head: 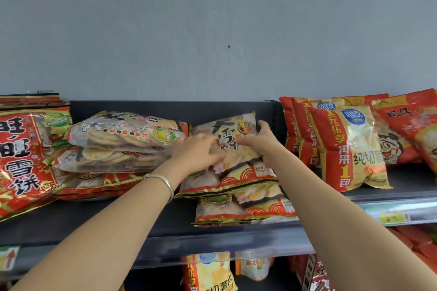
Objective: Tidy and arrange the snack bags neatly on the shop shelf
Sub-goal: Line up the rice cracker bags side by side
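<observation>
The top rice-cracker bag point(227, 132) lay tilted on the centre pile point(248, 210) of similar bags, its upper edge raised toward the back of the dark shelf point(94, 220). Both hands gripped it. The left hand point(196, 151) curled over its left edge, though motion blur hid the fingertips, and the right hand point(262, 142) clasped its right edge with the thumb up near the top corner. Under the held bag at least two more bags were stacked flat, and the lowest jutted out toward the shelf's front lip.

A silver bangle point(163, 182) sat on the left wrist. Just beside the left hand was the left pile point(123, 132), three or so flat bags of pale round crackers stacked unevenly. Beyond it, at the far left, a large red bag point(19, 156) with bold black characters leaned against that pile.

To the right of the held bag, a row of red-and-yellow crisp bags point(347, 149) stood upright, one behind another and close to the right hand. Further right, red bags with a cartoon face point(402, 139) lay slanted against them.

A price strip point(392, 217) with a yellow label ran along the shelf's front edge at the right. More yellow crisp bags point(208, 271) showed on the shelf below, and a plain grey wall point(212, 30) rose behind the whole display
</observation>
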The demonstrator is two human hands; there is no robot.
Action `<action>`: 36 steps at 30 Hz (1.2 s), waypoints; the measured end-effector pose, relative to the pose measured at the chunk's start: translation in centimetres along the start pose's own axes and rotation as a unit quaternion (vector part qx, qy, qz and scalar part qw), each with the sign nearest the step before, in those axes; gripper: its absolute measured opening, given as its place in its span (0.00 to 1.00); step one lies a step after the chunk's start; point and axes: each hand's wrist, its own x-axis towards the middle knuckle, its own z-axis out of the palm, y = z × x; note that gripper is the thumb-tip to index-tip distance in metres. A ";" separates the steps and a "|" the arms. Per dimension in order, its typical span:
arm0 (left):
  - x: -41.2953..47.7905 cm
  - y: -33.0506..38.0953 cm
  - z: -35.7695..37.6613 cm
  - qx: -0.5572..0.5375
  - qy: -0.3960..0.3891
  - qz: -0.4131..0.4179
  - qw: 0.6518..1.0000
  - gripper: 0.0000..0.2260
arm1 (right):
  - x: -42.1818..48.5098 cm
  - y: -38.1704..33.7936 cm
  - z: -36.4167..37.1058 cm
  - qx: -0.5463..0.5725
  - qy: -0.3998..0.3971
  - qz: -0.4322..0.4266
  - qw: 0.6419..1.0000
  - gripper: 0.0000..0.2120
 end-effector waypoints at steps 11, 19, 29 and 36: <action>4.6 1.4 -1.6 -0.590 0.058 -0.224 0.773 0.44 | 0.2 -2.4 -3.8 0.140 0.056 -0.165 0.975 0.31; 8.0 2.9 0.0 -0.612 0.245 -0.195 0.727 0.36 | 2.7 -2.4 -2.8 0.091 0.063 -0.207 0.972 0.30; 11.4 0.2 6.9 -0.601 0.200 -0.187 0.751 0.25 | 8.8 2.3 -0.7 0.038 0.061 -0.141 0.987 0.30; 11.6 -1.6 11.1 -0.483 0.103 -0.248 0.833 0.20 | 10.6 3.7 -0.6 -0.129 0.062 -0.025 0.989 0.24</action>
